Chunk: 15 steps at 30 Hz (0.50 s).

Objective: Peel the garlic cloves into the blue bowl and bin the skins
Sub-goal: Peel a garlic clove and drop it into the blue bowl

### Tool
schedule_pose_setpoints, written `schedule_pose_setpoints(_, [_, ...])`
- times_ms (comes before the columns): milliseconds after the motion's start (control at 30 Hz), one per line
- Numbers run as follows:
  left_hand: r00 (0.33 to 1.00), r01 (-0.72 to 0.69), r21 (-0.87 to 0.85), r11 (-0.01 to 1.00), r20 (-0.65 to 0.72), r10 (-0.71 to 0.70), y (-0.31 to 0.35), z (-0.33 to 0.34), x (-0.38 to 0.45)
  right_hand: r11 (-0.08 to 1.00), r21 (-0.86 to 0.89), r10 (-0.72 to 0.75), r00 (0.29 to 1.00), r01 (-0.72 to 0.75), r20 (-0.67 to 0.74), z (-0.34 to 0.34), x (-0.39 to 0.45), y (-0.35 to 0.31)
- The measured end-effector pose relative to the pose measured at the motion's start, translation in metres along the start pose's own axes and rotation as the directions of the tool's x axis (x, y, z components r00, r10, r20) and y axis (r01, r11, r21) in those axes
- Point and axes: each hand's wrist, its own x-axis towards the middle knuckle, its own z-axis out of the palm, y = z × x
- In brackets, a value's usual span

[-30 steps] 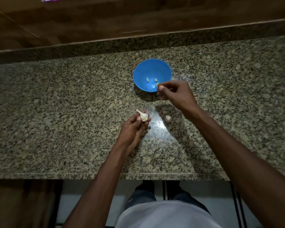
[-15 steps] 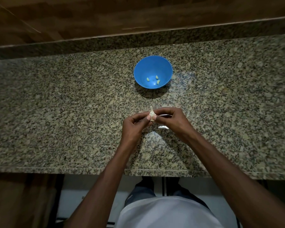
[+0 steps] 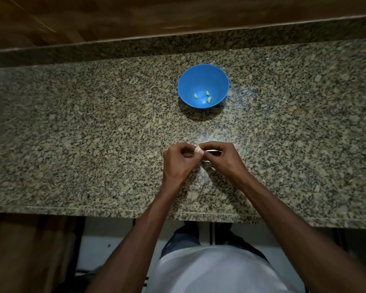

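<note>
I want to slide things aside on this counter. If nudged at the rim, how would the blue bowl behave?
The blue bowl looks like thin plastic holding only three peeled cloves, so it is probably light. On the polished granite counter it would likely skid easily. Its narrow base suggests that it might tip.

You're over a speckled granite countertop (image 3: 93, 134), wood panelling (image 3: 114, 15) behind it, pale floor (image 3: 106, 246) below, dimly lit.

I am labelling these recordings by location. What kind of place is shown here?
Most likely a home kitchen. A speckled granite counter with a raised back edge runs below wood panelling, and both hands work on garlic near a blue bowl holding peeled cloves.
</note>
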Motion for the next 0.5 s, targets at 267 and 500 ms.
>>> schedule_pose_setpoints(267, [0.994, 0.096, -0.045, 0.994, -0.053, -0.099, -0.002, 0.004, -0.001, 0.999, 0.052, 0.004, 1.0, -0.005, 0.014, 0.005, 0.001, 0.006])
schedule_pose_setpoints(500, [0.98, 0.16, -0.016, 0.987, -0.115, -0.161, 0.0, 0.011, -0.006, 0.993, -0.079, 0.084, 0.994, -0.09, -0.07, 0.016, 0.007, 0.021])
